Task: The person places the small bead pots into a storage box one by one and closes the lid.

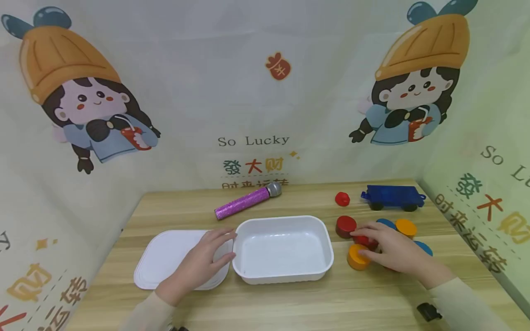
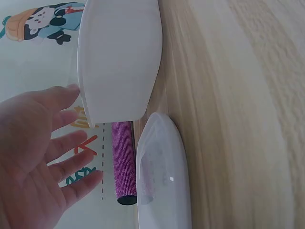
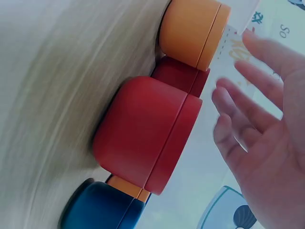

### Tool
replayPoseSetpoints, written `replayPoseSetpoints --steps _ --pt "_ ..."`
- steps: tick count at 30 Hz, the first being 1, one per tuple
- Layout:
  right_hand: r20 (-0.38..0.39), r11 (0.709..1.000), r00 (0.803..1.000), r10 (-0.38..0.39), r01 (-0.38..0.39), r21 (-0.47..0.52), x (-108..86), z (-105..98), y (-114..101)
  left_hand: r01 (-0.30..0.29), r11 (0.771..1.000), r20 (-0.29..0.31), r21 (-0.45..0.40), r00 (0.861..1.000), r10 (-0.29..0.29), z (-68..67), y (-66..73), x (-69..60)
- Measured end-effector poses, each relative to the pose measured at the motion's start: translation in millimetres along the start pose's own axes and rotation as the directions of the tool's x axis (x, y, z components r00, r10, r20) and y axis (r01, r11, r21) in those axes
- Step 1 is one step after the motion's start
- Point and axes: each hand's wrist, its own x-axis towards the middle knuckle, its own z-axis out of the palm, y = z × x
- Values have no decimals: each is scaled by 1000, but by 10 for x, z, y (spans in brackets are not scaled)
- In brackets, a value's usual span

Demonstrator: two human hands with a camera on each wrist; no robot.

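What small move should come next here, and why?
Probably lower the right hand and pinch the near orange tub: that hand overlaps the tub in the head view, yet the right wrist view shows it holding nothing. The left hand is at the rim of the box.

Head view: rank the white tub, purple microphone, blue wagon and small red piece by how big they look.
1. White tub
2. Purple microphone and blue wagon: too alike to rank
3. Small red piece
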Motion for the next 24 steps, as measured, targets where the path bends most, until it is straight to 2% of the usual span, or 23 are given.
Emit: replayPoseSetpoints --steps 4,10,17,24 --pt "74 997 995 -67 64 50 -65 -23 34 -16 1000 27 -6 1000 16 -10 44 13" --pt "108 993 987 -117 115 30 -72 -16 61 -26 1000 28 -11 999 26 -24 32 -22" --pt "106 994 988 -113 112 16 -65 17 56 -67 998 44 4 997 67 -38 5 -43" --pt "51 993 995 -85 81 91 -30 -39 -21 -85 996 83 14 993 83 -93 0 -27"
